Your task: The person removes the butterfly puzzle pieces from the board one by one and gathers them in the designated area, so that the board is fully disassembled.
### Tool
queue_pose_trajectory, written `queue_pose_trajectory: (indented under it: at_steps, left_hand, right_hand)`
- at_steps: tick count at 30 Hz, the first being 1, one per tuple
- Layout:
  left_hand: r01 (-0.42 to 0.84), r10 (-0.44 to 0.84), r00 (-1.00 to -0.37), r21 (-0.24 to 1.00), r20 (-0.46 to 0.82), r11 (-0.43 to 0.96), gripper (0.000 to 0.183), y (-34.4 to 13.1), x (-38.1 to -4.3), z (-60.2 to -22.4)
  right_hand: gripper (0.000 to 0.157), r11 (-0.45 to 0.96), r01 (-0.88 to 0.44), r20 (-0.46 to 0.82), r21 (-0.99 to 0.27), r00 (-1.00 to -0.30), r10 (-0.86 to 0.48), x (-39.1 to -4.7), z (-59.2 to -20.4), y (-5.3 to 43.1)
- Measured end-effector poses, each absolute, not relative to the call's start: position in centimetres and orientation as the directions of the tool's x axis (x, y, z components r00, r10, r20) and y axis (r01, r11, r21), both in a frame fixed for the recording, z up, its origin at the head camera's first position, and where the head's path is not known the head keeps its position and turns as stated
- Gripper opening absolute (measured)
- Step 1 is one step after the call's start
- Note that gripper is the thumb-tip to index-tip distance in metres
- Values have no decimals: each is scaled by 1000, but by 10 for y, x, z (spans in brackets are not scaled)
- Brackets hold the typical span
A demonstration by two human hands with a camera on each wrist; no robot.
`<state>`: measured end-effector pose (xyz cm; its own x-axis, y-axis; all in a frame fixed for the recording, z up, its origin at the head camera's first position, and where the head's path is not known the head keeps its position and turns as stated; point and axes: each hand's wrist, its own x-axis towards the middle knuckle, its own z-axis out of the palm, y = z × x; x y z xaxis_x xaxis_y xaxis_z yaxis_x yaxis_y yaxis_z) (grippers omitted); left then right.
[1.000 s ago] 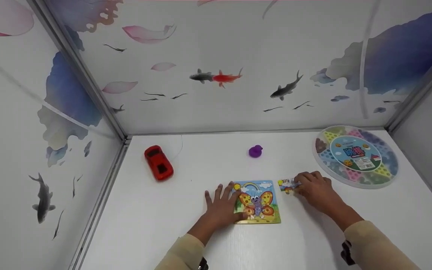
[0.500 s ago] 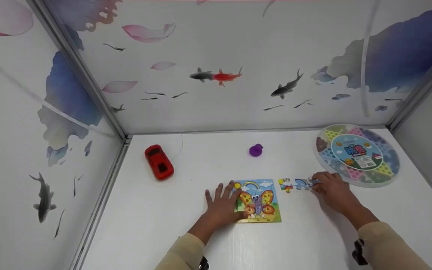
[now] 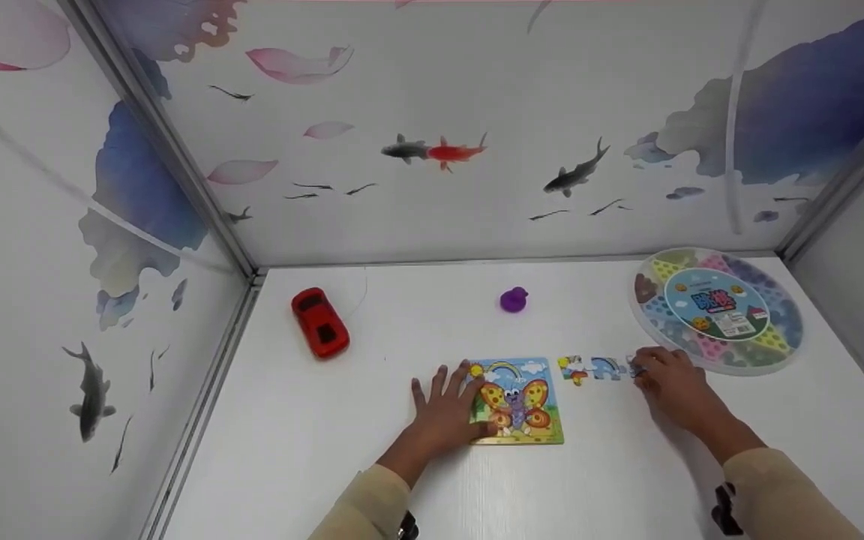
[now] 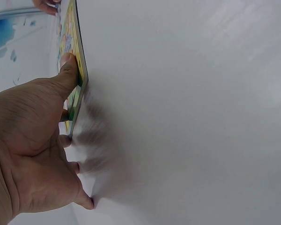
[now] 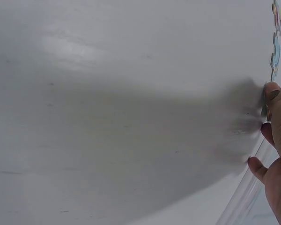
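A square butterfly jigsaw puzzle (image 3: pixel 523 397) lies flat on the white table. My left hand (image 3: pixel 439 416) rests with spread fingers over its left side; in the left wrist view the thumb (image 4: pixel 69 70) lies on the puzzle's near edge. To the right of the puzzle, a yellow-and-white puzzle piece (image 3: pixel 573 369) and a rainbow puzzle piece (image 3: pixel 606 368) sit in a row. At the end of that row my right hand (image 3: pixel 678 390) pinches a third puzzle piece (image 3: pixel 634 366), mostly hidden by the fingers.
Behind the right hand lies a round Chinese checkers board (image 3: pixel 718 309) with a clear cover. A purple toy duck (image 3: pixel 514 300) stands beyond the puzzle, and a red toy car (image 3: pixel 320 323) is at the left. Printed wall panels enclose the back and sides.
My right hand has moved rightward from beside the puzzle, uncovering the rainbow piece, and now holds a piece farther along the row. The left hand has stayed on the puzzle.
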<state>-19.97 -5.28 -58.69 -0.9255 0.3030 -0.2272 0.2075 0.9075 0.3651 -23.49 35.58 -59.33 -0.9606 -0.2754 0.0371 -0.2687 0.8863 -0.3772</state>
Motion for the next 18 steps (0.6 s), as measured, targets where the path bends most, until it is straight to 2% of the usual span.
queue_pose_trajectory:
  at_steps: [7, 18]
  left_hand:
    - [205, 302, -924, 362, -236, 909, 86, -54, -201, -588]
    - [205, 301, -925, 364, -233, 909, 84, -53, -200, -587]
  right_hand:
    - [38, 886, -274, 53, -373, -960, -275, -234, -594, 355]
    - [38, 900, -238, 3, -365, -967, -254, -237, -594, 350]
